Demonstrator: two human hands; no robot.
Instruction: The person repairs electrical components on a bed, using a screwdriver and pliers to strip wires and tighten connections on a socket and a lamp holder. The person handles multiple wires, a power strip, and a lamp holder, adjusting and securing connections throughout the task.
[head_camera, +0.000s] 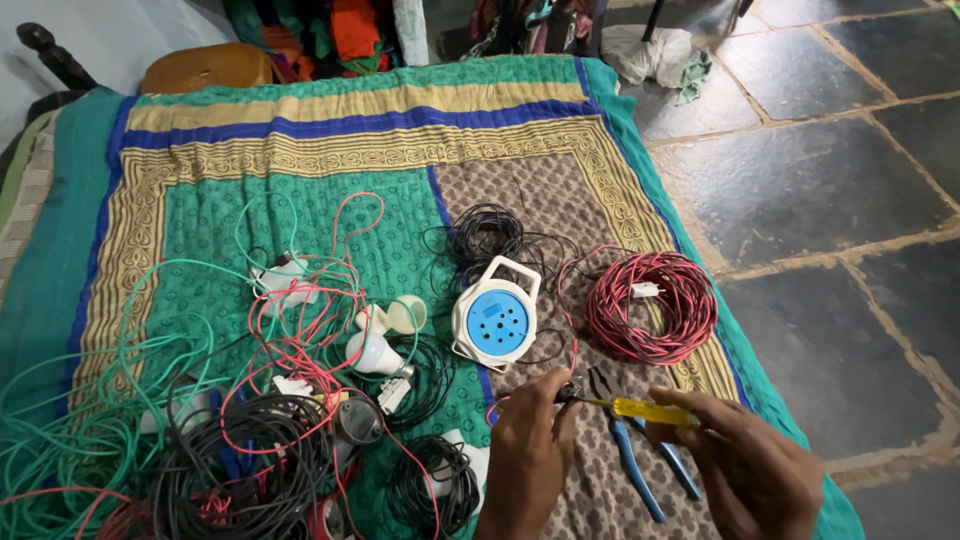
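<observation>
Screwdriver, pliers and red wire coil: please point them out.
screwdriver (645, 409), head view, on its yellow handle.
pliers (632, 468), head view, on a blue handle.
red wire coil (690, 312), head view, on its right loops.

Glossy translucent yellow plastic screwdriver handle (642, 409), matt printed cloth bedspread (330, 150), smooth white-and-blue plastic reel (496, 318)

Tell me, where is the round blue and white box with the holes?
The blue and white extension reel lies mid-frame on the patterned cloth, left of the red wire coil, just below the black wire bundle and above the left hand.

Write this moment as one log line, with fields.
left hand: holds small black part | right hand: yellow-handled screwdriver, tip at part | nearby: blue pliers
</observation>
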